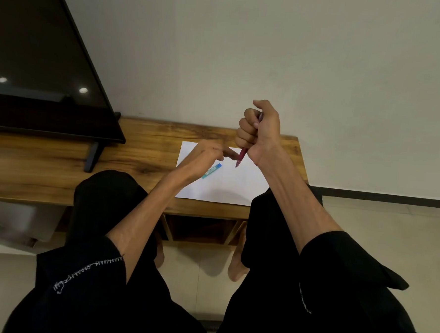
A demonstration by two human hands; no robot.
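Pen [241, 157] sits in our right hand [259, 132], fingers curled round the barrel in a fist, raised over the paper [225, 189]. Long axis is near upright and slightly tilted. The top end is buried in the fist. The dark red tip end pokes out below and points down at the sheet, apart from it as far as we can tell.

Left hand [205, 157] reaches in from the left, lower than the fist, fingers stretched toward that exposed tip end, holding nothing we can see. Its fingertip is just beside the barrel; contact is unclear because of blur.

So the free end lies right of the left hand and a touch above it. We judge the left hand is placed to pinch or twist the tip section.

Blue-green tube [211, 171] lies flat and diagonal on the paper, under the left hand. Wooden table [148, 149] is below, TV [39, 65] far left.
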